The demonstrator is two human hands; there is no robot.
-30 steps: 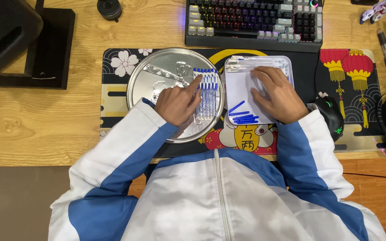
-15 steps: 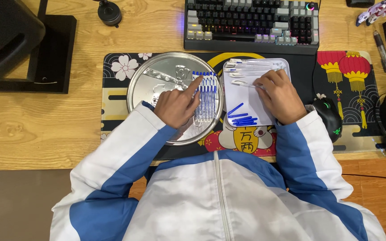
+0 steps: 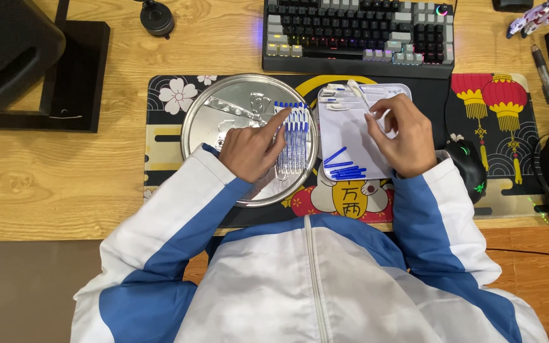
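My left hand (image 3: 249,149) lies on a round metal tray (image 3: 223,101), its forefinger stretched out onto a row of several clear pens with blue caps (image 3: 297,149). Just right of it is a white rectangular tray (image 3: 351,136). Several blue refills (image 3: 344,170) lie at its near end and clear pen parts (image 3: 338,95) at its far end. My right hand (image 3: 401,136) is over this tray and pinches a clear pen barrel (image 3: 358,95) that points away from me.
Both trays sit on a patterned desk mat (image 3: 166,140) on a wooden desk. A backlit keyboard (image 3: 357,32) lies beyond them, a black mouse (image 3: 466,168) is by my right wrist, and a black stand (image 3: 65,76) is at the far left.
My right hand, flat on the white tray before, has lifted and now pinches a clear pen barrel. My left hand has stayed on the row of pens.
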